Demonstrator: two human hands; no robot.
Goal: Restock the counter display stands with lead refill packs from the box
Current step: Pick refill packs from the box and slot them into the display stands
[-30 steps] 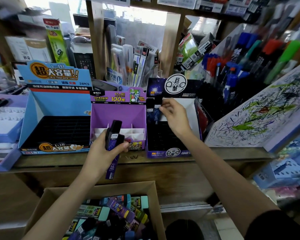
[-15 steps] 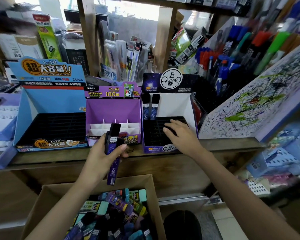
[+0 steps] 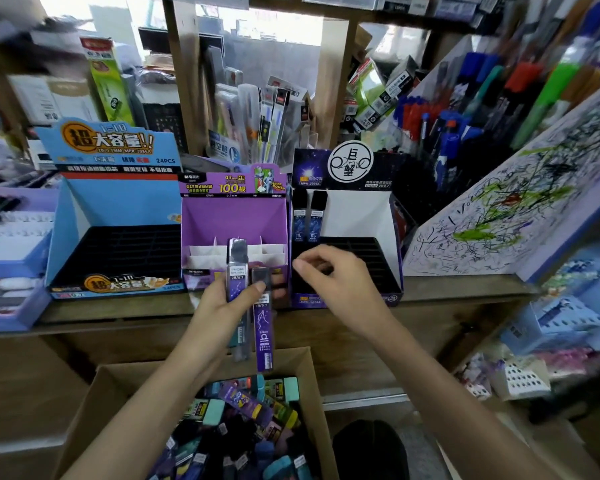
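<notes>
Grip: left hand [image 3: 218, 308] clamped round a bundle of lead refill packs [image 3: 237, 268], thumb across their fronts.
Free: right hand [image 3: 340, 285] just right of the bundle, over the dark stand [image 3: 359, 216]; fingers loosely curled, nothing visibly held.
Handling: slim stiff cases, likely light and slick; pinch one by its flat faces near the cap.
Stocked: two packs [image 3: 307, 220] upright beyond the right hand, at the stand's back left.
Supply: box [image 3: 125, 386] below both hands, holding more.

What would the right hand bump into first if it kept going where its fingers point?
Probably the lead refill packs gripped by the left hand: the right hand points left at them across a small gap. Depth is unclear.
</notes>
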